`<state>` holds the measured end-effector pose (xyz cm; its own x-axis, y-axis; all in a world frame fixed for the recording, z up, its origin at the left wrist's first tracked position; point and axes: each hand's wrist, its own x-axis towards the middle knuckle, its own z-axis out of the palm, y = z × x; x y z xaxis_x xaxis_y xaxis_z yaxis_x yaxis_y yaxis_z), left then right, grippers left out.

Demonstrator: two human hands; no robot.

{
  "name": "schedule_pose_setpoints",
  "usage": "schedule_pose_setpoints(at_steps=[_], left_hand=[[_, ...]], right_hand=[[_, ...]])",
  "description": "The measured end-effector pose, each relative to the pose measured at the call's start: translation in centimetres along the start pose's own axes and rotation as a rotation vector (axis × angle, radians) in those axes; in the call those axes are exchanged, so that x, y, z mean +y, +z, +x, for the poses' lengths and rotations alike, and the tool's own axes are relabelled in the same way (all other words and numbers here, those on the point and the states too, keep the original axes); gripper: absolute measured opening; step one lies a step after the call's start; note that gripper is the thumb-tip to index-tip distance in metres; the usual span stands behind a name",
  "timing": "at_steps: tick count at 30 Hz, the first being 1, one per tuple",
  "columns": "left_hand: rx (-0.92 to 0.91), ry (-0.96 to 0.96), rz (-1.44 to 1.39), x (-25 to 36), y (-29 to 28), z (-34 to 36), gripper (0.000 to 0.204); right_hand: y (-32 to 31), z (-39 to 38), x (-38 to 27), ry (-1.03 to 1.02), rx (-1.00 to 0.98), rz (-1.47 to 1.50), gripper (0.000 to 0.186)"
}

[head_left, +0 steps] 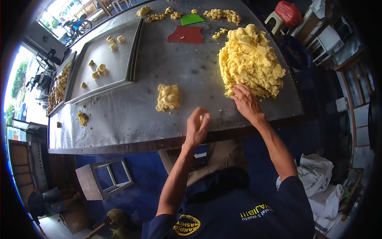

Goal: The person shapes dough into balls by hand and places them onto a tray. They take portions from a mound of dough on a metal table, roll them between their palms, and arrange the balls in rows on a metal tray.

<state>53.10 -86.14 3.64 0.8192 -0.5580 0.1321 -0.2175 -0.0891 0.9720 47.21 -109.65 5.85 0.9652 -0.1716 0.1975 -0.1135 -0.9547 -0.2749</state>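
Note:
A large crumbly mound of yellow dough-like paste [252, 59] is heaped on the right of the metal-topped table. My right hand [246, 102] is at its near edge, fingers bent and pressed into the paste. My left hand [197, 125] is closed above the table's front edge, apart from the mound. A small pale bit, which looks like dough, shows between its thumb and fingers; the rest is hidden by the hand. Left of my hands lies a lumpy slab of pale dough [168, 97], touched by neither.
A metal tray [89, 85] at the left holds several small dough balls; another tray [59, 89] beyond it is filled with them. Red [186, 35] and green [192, 19] flat scrapers lie toward the back, near dough lumps [223, 15]. A stool [104, 179] stands on the blue floor.

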Motion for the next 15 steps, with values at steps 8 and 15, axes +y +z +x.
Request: schedule_pose_setpoints(at_steps=[8,15], left_hand=[[0.002,-0.080,-0.184,-1.3,-0.6,0.2,0.028],[-0.024,-0.162,-0.352,-0.1,-0.2,0.6,0.031]], right_hand=[[0.3,-5.1,-1.2,0.089,0.164,0.195,0.050],[0.6,-5.7,0.0,0.073,0.230,0.093,0.045]])
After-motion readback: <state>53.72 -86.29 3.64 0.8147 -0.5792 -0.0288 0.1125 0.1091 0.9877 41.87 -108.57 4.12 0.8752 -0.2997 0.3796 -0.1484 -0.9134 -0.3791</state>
